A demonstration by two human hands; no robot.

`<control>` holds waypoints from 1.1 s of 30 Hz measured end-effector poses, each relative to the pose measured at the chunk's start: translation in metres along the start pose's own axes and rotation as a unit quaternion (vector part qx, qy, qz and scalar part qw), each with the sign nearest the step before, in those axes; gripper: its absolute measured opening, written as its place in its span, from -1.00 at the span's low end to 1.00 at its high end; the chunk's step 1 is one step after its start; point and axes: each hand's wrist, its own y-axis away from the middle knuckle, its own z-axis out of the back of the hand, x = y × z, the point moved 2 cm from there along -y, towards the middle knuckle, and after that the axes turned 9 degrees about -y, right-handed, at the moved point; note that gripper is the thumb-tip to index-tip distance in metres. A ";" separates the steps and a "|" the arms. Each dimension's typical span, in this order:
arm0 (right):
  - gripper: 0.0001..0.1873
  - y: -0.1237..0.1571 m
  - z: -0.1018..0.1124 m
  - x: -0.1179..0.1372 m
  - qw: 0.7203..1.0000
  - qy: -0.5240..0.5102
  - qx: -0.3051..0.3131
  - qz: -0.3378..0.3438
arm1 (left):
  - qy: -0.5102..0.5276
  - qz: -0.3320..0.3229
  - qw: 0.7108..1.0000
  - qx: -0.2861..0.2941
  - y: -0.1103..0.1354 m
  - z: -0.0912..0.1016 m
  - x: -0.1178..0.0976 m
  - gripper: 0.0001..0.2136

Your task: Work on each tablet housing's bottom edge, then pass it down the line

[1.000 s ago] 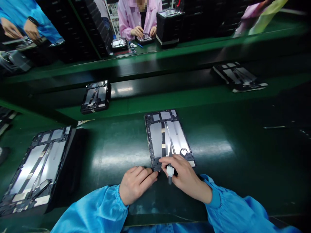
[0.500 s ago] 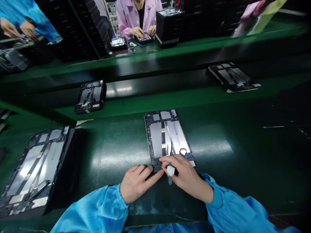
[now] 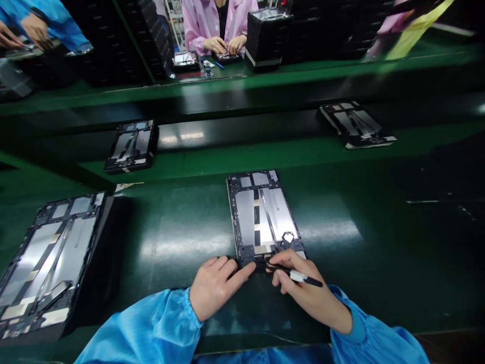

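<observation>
An opened tablet [image 3: 245,215] lies flat on the green bench, its silver inner plates, black frame and flat cables exposed. My left hand [image 3: 214,285] grips its lower left corner, thumb stretched along the bottom edge and the other fingers bent at the side. Black tweezers [image 3: 315,281] with a white wrap are pinched in my right hand [image 3: 303,290]. They slant, with the back end to the right and the tips at the tablet's lower edge; whether anything is between the tips is too small to tell. A small dark part with a white square [image 3: 288,237] rests on the tablet's lower right.
At the left stands a stack of opened tablets [image 3: 49,253]. Beyond the bench are another stack [image 3: 131,146] and, farther right, more opened tablets [image 3: 358,124]. Across the line a person in pink [image 3: 227,30] works beside a tall black stack [image 3: 268,43]; blue sleeves show upper left.
My right hand has shifted slightly right and turned the tweezers from nearly upright to a slant across the tablet's lower edge. My left hand has hardly moved. The view has shifted slightly.
</observation>
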 end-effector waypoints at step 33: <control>-0.88 -0.001 0.020 -0.015 0.997 0.040 -0.058 -0.001 | 0.001 -0.010 1.000 0.003 0.002 0.000 0.002 -0.63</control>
